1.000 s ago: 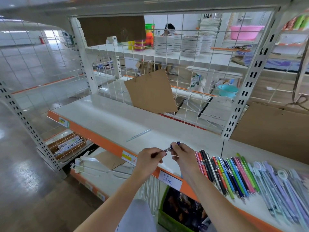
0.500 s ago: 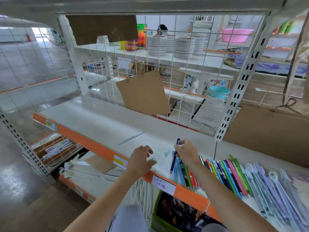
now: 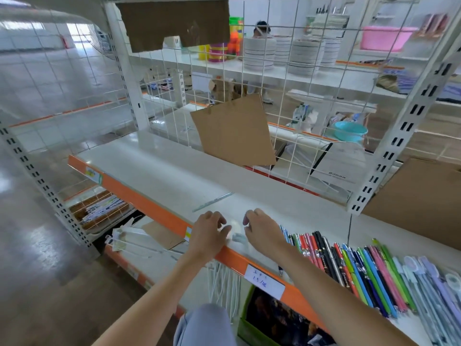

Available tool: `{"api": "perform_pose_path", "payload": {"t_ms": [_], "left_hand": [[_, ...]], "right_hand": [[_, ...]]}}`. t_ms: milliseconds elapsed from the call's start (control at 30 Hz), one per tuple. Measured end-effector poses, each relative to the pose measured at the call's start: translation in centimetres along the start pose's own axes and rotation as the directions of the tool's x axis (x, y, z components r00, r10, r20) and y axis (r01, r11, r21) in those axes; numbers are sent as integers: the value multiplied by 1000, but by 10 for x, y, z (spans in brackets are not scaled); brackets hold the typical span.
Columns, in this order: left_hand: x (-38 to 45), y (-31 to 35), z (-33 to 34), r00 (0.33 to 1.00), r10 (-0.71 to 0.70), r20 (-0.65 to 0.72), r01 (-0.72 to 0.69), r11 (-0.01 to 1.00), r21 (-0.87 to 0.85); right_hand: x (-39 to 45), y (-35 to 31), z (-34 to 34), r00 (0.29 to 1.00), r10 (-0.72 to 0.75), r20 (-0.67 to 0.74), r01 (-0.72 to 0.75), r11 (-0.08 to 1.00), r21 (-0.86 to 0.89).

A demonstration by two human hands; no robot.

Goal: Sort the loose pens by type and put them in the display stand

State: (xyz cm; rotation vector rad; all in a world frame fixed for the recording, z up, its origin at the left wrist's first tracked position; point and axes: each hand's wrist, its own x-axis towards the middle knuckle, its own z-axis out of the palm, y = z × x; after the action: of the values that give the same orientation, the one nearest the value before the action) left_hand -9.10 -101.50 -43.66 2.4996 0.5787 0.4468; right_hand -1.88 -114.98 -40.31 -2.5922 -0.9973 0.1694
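Observation:
A row of loose pens (image 3: 349, 268) lies side by side on the white shelf (image 3: 174, 176): black, red, green, blue and pink ones, then pale lilac and grey ones (image 3: 429, 288) at the far right. A single thin clear pen (image 3: 213, 202) lies apart, further back on the shelf. My left hand (image 3: 208, 234) and my right hand (image 3: 262, 232) hover close together at the shelf's front edge, fingers curled, just left of the row. Between them sits a small pale, blurred thing (image 3: 235, 231). No display stand is recognisable.
A white wire grid (image 3: 287, 101) backs the shelf, with a cardboard sheet (image 3: 234, 131) leaning on it and another cardboard sheet (image 3: 419, 203) at the right. The orange shelf edge (image 3: 139, 196) carries a handwritten price label (image 3: 264, 281). A green bin (image 3: 252, 330) stands below.
My right hand has laid the dark blue pen at the left end of the row and let go. Both hands have since come together over a small pale thing at the shelf edge.

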Motion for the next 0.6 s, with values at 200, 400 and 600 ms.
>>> {"api": "perform_pose_path", "payload": {"t_ms": [200, 400, 600], "left_hand": [[23, -61, -23, 978, -41, -204, 63, 993, 104], [55, -123, -58, 946, -125, -300, 182, 968, 172], [85, -179, -87, 938, -149, -312, 246, 922, 300]], "right_hand": [[43, -54, 39, 983, -183, 8, 181, 980, 86], [86, -102, 75, 946, -324, -28, 325, 940, 101], [126, -129, 94, 928, -370, -48, 372, 927, 52]]}}
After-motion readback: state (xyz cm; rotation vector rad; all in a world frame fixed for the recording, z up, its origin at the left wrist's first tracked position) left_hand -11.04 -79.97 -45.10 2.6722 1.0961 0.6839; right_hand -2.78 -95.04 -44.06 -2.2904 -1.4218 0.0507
